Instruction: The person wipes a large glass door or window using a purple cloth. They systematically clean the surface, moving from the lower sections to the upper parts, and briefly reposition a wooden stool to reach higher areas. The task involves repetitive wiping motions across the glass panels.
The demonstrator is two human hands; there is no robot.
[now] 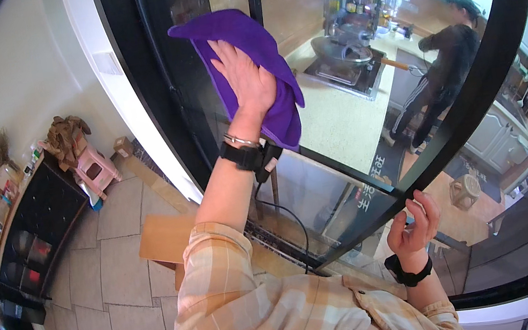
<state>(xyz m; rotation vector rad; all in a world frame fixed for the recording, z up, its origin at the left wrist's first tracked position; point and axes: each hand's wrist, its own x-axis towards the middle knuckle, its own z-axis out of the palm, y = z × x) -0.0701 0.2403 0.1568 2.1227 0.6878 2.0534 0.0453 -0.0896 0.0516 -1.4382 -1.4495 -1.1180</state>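
Observation:
My left hand [245, 75] lies spread against a purple cloth [274, 61], pressing it flat on the glass of a black-framed sliding door. The cloth's upper edge folds over beside my fingertips. A black device with a cable [268, 159] is strapped at my left wrist. At the lower right, my right hand [413, 224] is at the black door frame [462, 120], fingers bent and apart; whether its fingertips touch the frame I cannot tell.
Through the glass, a person [448, 60] stands in a kitchen near a wok [341, 51] on a gas stove [348, 75]. At left are a black cabinet [51, 212], a pink plastic stool [95, 167] and a wooden box [167, 236] on the tiled floor. A beige stool [465, 191] is at right.

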